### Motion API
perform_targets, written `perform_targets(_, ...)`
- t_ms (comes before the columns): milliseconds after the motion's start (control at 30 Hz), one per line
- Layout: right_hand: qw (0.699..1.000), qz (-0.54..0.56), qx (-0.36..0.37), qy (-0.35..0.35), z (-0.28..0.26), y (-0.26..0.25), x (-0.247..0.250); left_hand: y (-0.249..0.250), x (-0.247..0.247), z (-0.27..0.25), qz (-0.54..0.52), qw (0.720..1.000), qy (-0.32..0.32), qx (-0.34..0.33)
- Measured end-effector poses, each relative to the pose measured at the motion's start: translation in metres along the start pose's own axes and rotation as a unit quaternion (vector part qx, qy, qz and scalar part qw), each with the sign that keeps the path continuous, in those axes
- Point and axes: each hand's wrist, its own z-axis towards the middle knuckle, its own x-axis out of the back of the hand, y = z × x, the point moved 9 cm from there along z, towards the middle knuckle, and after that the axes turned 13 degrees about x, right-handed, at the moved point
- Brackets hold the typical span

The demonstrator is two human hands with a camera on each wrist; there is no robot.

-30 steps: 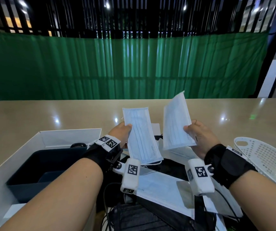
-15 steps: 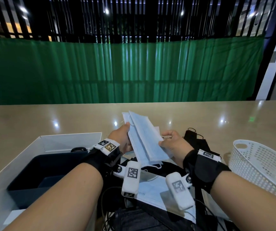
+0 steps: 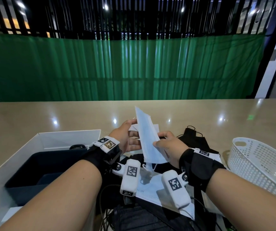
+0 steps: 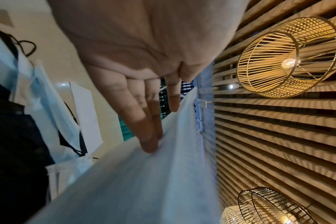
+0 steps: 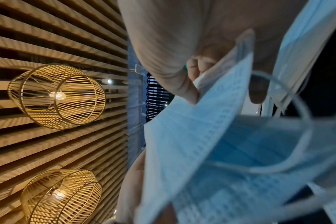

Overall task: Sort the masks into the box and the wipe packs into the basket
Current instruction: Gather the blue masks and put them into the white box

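table (image 3: pixel 33 117): beige, glossy, I see it run the full width of head view.
box (image 3: pixel 53 139): white, open, on my left; dark insert inside.
basket (image 3: pixel 259 162): white, perforated, on my right, sits well apart from the box.
pile: blue mask (image 3: pixel 150 194) and black masks (image 3: pixel 194 140) lie flat on the table between box and basket, under my wrists.
held masks (image 3: pixel 148 140): light blue, pressed together edge-on, tilted, held up over the pile between both hands; ear loops hang from the lower end.
left hand (image 3: pixel 125 139): open, straight fingers (image 4: pixel 144 121) lie flat against the left face of the held masks.
right hand (image 3: pixel 169 147): pinches the held masks' lower right edge, thumb and fingers curled round it.
wipe packs: can't tell any apart in these views.
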Motion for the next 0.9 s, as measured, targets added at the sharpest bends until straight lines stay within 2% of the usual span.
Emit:
perform_targets(67, 0.999, -0.041, -0.012, -0.008, 0.0, 0.008, -0.003, -0.002, -0.005, 0.0, 0.026, 1.0, -0.017, 0.001)
perform_targets(133, 0.999, -0.026, -0.026, -0.016, -0.002, 0.015, -0.006, -0.005, -0.009, 0.0, 0.048, 0.998, -0.031, 0.01)
perform_targets(267, 0.997, -0.055, -0.012, -0.054, -0.006, 0.023, -0.01, -0.018, -0.004, 0.006, 0.113, 0.99, 0.003, 0.081)
perform_targets(367, 0.988, -0.125, 0.01, -0.09, -0.005, 0.028, -0.015, -0.031, 0.005, 0.007, 0.269, 0.952, 0.054, 0.135)
perform_targets(433, 0.978, -0.176, 0.016, -0.113, -0.006, 0.031, -0.016, -0.036, 0.001, 0.003, 0.325, 0.935, 0.041, 0.134)
perform_targets(467, 0.973, -0.195, 0.019, -0.12, -0.006, 0.032, -0.016, -0.037, 0.001, 0.004, 0.352, 0.927, 0.038, 0.126)
perform_targets(567, 0.968, -0.224, 0.024, -0.112, -0.005, 0.032, -0.009, -0.027, 0.005, 0.002, 0.486, 0.866, 0.079, 0.087)
perform_targets(600, 0.97, -0.217, 0.022, -0.106, -0.004, 0.032, -0.007, -0.023, 0.006, 0.002, 0.493, 0.862, 0.093, 0.073)
perform_targets(700, 0.982, -0.164, 0.013, -0.094, -0.002, 0.033, -0.003, -0.02, 0.004, 0.008, 0.376, 0.924, 0.049, 0.053)
perform_targets(767, 0.99, -0.109, 0.0, -0.092, 0.0, 0.036, -0.002, -0.017, 0.002, 0.009, 0.294, 0.955, 0.019, 0.036)
perform_targets(833, 0.995, -0.061, -0.011, -0.077, 0.002, 0.039, 0.002, -0.013, -0.001, 0.005, 0.223, 0.974, 0.0, 0.029)
perform_targets(900, 0.998, -0.02, 0.01, -0.053, 0.004, 0.029, 0.005, -0.007, -0.006, 0.001, 0.18, 0.983, -0.015, 0.017)
